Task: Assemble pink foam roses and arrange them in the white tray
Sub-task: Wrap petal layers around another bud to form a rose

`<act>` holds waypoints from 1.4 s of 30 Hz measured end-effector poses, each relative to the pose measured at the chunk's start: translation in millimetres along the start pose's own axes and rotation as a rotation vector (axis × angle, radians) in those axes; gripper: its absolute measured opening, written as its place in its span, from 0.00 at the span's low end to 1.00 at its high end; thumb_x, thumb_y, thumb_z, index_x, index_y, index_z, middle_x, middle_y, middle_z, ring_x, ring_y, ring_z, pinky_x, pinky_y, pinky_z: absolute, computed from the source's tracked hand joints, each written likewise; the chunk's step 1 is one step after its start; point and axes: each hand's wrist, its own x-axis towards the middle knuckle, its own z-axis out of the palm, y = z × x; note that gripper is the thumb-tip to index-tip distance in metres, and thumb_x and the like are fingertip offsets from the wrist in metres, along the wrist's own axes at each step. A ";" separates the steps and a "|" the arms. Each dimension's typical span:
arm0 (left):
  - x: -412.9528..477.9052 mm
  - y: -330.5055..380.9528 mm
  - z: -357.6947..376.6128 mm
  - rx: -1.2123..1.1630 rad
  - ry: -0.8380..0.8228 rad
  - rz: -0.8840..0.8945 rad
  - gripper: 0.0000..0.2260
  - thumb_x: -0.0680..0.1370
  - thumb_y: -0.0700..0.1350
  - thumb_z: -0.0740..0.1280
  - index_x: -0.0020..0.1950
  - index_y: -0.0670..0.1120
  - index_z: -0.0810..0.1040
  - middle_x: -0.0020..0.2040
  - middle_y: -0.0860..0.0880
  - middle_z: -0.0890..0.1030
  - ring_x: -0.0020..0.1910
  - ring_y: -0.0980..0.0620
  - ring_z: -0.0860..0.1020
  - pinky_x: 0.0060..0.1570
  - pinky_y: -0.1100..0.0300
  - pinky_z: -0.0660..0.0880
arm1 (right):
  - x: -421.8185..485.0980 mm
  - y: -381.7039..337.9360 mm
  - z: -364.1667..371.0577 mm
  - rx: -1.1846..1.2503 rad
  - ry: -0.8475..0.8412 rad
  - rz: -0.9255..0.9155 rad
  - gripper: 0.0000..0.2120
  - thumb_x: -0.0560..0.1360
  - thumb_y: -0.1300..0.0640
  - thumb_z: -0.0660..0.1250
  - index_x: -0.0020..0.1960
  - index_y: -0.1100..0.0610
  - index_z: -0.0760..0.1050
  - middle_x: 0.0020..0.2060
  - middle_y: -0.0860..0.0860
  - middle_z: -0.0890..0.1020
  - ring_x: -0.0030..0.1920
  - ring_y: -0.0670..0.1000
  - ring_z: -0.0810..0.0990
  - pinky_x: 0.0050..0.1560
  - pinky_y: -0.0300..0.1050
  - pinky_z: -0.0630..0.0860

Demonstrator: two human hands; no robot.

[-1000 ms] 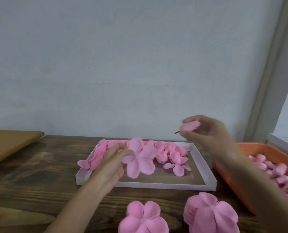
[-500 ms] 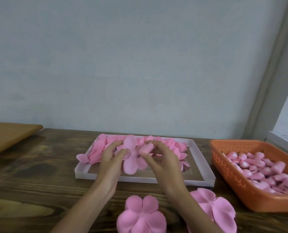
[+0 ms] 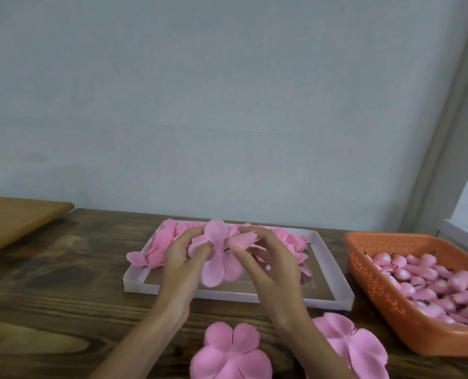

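My left hand pinches a pink foam petal piece with several lobes and holds it above the white tray. My right hand pinches a small pink foam bud on a dark stem, right beside the petal piece's middle. Several finished pink roses lie along the tray's far side. Two stacks of flat petal pieces, one in the middle and one to its right, lie on the table near me.
An orange perforated basket full of pink buds stands at the right. A tan board lies at the far left on the dark wooden table. A grey wall rises behind the tray.
My right hand came down from the upper right with the bud and met the petal piece in my left hand over the tray. The camera view shifted slightly right.
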 end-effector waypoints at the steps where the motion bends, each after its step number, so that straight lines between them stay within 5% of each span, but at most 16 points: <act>1: -0.7 0.2 0.4 0.008 -0.008 0.009 0.14 0.82 0.40 0.68 0.61 0.58 0.84 0.54 0.60 0.86 0.53 0.60 0.83 0.48 0.56 0.79 | -0.6 0.6 0.5 -0.003 -0.007 0.007 0.11 0.79 0.56 0.73 0.60 0.49 0.80 0.55 0.45 0.85 0.56 0.50 0.84 0.53 0.38 0.80; 11: -1.7 -0.7 2.7 -0.025 -0.033 0.020 0.13 0.83 0.41 0.68 0.63 0.56 0.84 0.54 0.56 0.87 0.55 0.53 0.85 0.55 0.47 0.84 | 2.7 8.2 -6.7 -0.098 -0.044 -0.001 0.09 0.79 0.56 0.72 0.59 0.47 0.81 0.56 0.42 0.85 0.58 0.47 0.83 0.54 0.35 0.78; 17: -2.0 0.3 3.3 -0.023 -0.069 0.066 0.13 0.82 0.42 0.69 0.61 0.58 0.84 0.55 0.58 0.87 0.56 0.57 0.84 0.54 0.53 0.83 | 3.2 13.4 -11.0 -0.275 -0.024 -0.035 0.11 0.76 0.52 0.75 0.59 0.46 0.82 0.53 0.41 0.84 0.56 0.48 0.82 0.53 0.45 0.81; 25: -1.2 -1.6 3.7 -0.074 -0.121 0.104 0.13 0.81 0.41 0.71 0.56 0.59 0.87 0.55 0.58 0.87 0.56 0.59 0.84 0.47 0.68 0.80 | 3.3 12.0 -11.4 -0.347 0.008 -0.124 0.12 0.75 0.51 0.76 0.57 0.44 0.82 0.52 0.39 0.84 0.54 0.48 0.82 0.49 0.45 0.81; 27: -0.7 -1.9 2.8 -0.077 -0.137 0.096 0.13 0.82 0.42 0.71 0.57 0.60 0.87 0.56 0.58 0.87 0.57 0.58 0.84 0.49 0.65 0.81 | 3.4 12.4 -11.3 -0.333 0.005 -0.116 0.12 0.76 0.52 0.76 0.57 0.44 0.82 0.52 0.39 0.84 0.54 0.48 0.82 0.48 0.44 0.81; 32: -2.5 1.7 1.4 -0.127 -0.237 0.055 0.15 0.76 0.54 0.71 0.62 0.58 0.85 0.61 0.52 0.86 0.63 0.49 0.83 0.64 0.38 0.78 | 3.5 14.2 -12.7 -0.312 0.031 -0.088 0.12 0.75 0.54 0.76 0.57 0.44 0.82 0.52 0.40 0.84 0.54 0.48 0.83 0.50 0.45 0.81; 38: -1.9 -1.4 1.2 -0.177 -0.264 0.023 0.22 0.71 0.59 0.77 0.63 0.56 0.85 0.59 0.48 0.87 0.61 0.45 0.84 0.61 0.37 0.80 | 3.8 14.7 -14.1 -0.293 0.044 -0.060 0.12 0.77 0.53 0.74 0.60 0.44 0.81 0.53 0.40 0.84 0.51 0.48 0.83 0.46 0.49 0.82; 42: -1.6 -4.3 0.8 -0.145 -0.275 0.031 0.17 0.72 0.57 0.77 0.59 0.53 0.87 0.54 0.46 0.88 0.57 0.45 0.85 0.51 0.50 0.82 | 3.9 13.0 -13.4 -0.283 0.021 -0.047 0.12 0.79 0.49 0.72 0.61 0.40 0.80 0.52 0.40 0.84 0.49 0.47 0.83 0.45 0.43 0.81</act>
